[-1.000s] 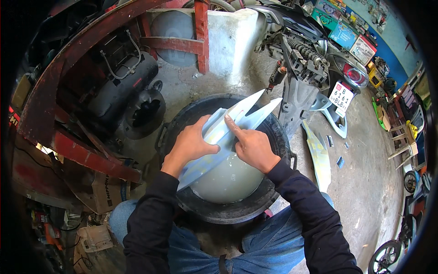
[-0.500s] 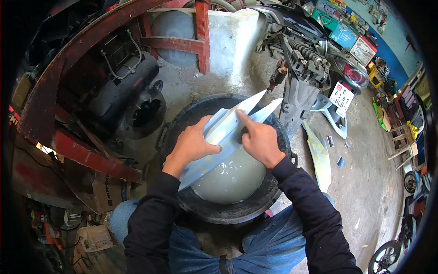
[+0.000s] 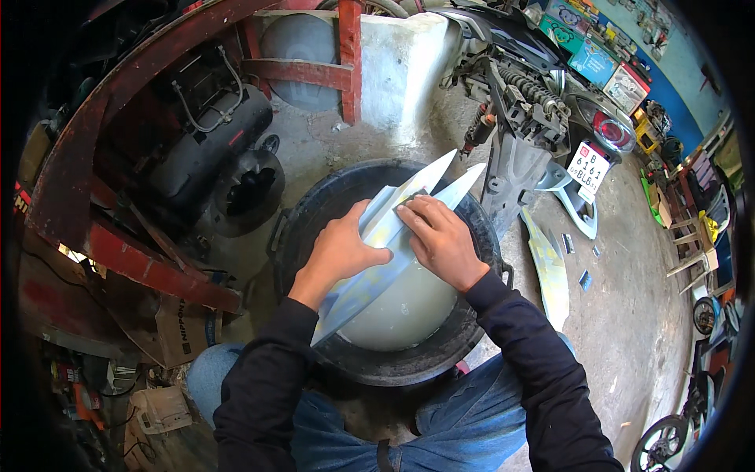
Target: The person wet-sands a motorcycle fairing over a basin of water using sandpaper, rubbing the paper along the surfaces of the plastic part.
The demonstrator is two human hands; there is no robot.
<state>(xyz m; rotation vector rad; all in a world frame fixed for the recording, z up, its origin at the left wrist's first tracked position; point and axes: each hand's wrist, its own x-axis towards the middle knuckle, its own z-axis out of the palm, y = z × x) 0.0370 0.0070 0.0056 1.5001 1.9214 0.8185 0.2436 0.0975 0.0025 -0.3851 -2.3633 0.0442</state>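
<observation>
A pale blue-grey motorcycle body panel (image 3: pixel 358 287), with yellowish patches and two pointed ends, lies slantwise over a black basin (image 3: pixel 476 334) of cloudy water (image 3: pixel 397 318). My left hand (image 3: pixel 336 256) grips the panel along its left side, thumb stretched across its face. On the panel's upper part, my right hand (image 3: pixel 442 236) presses a small dark piece of sandpaper (image 3: pixel 421 193) with bent fingers. Most of that sandpaper is hidden under the fingertips.
A similar yellow-patched panel (image 3: pixel 548 271) lies on the floor to the right, near small blue scraps (image 3: pixel 585 280). Beyond the basin stands a partly stripped motorcycle (image 3: pixel 523 102). At left are a red wooden frame (image 3: pixel 161 263) and a black compressor tank (image 3: pixel 212 138).
My right hand has gone from a pointing index finger on the panel to bent fingers pressing the dark sandpaper there. The left hand and panel have shifted only slightly.
</observation>
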